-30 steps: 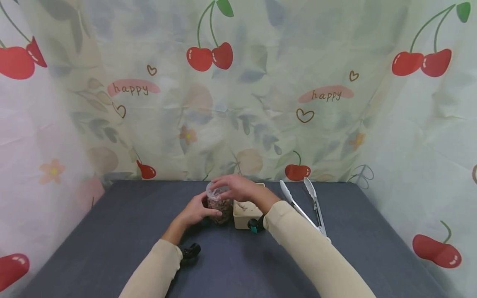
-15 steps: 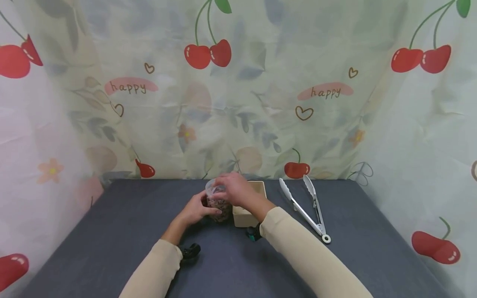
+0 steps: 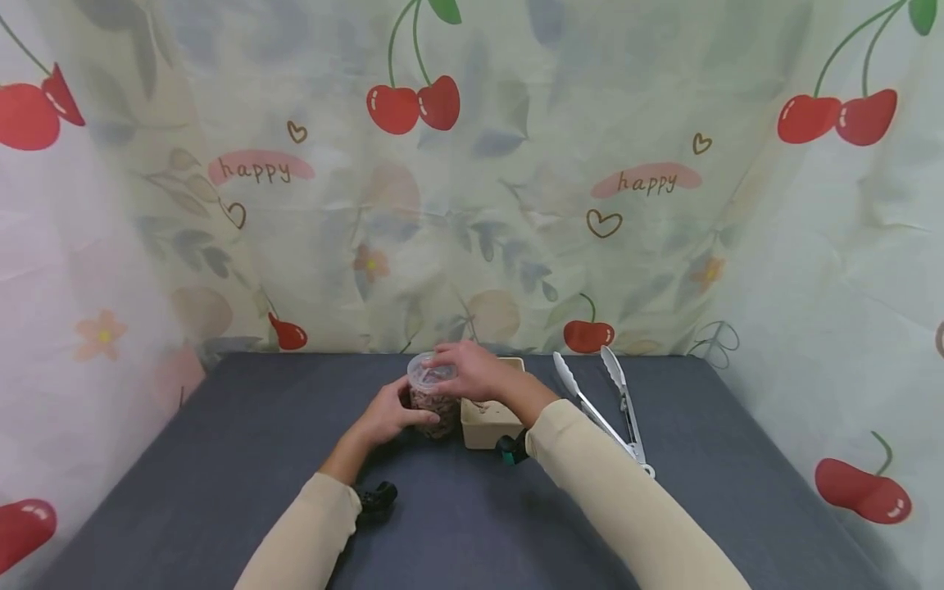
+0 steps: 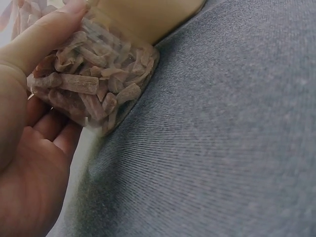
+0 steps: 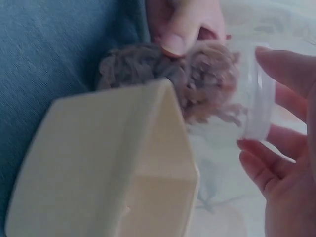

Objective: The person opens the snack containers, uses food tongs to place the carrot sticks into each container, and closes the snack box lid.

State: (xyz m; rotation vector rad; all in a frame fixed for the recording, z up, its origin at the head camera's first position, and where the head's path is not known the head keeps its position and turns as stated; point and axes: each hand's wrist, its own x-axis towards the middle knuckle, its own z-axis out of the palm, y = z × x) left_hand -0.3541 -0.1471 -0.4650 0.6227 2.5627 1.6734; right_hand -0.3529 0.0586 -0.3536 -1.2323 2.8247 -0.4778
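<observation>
A clear jar [image 3: 433,412] of brownish-pink dried strips stands upright on the dark tabletop. My left hand [image 3: 387,415] grips its side, thumb in front and the other fingers behind. On top sits a translucent lid [image 5: 260,101], which my right hand [image 3: 479,373] holds by its edge. In the right wrist view, the right thumb [image 5: 284,66] lies on one side of the lid and the fingers curl at the other. Through the wall in the left wrist view, the strips [image 4: 94,79] look short, dusty and loosely piled.
Right beside the jar is a cream-coloured box [image 3: 490,434], partly hidden under my right forearm, with a few small bits inside. Metal tongs [image 3: 601,414] lie spread to its right. A cherry-patterned curtain [image 3: 472,205] closes off the table's back and sides.
My right wrist swings a little left, then back right, with the fingers staying at the lid. The left hand and jar hold their place.
</observation>
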